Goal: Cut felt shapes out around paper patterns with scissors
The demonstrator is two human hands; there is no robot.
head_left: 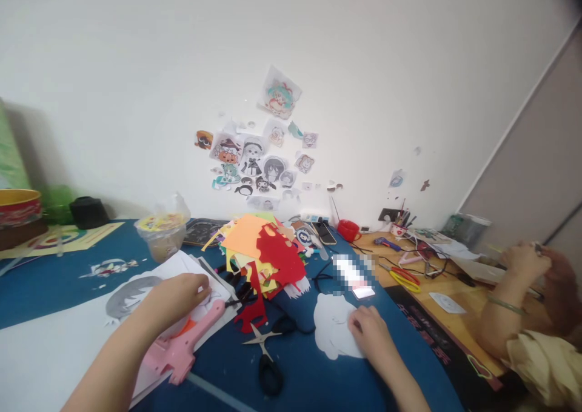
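My left hand (175, 300) rests curled on a printed sheet with a grey cartoon drawing (130, 294), its fingertips pressing the paper just above a pink glue gun (184, 342). My right hand (370, 333) lies on a white cut-out paper shape (331, 324) on the blue table cover (318, 382), fingers bent and pinching its right edge. Black-handled scissors (266, 354) lie open between the two hands.
A pile of coloured paper scraps (264, 248) sits mid-table beside a plastic bag with a cup (162, 230). A phone (352, 275), red cup (348, 230) and more scissors (404, 277) lie beyond. Another person's arm (504, 309) is at the right.
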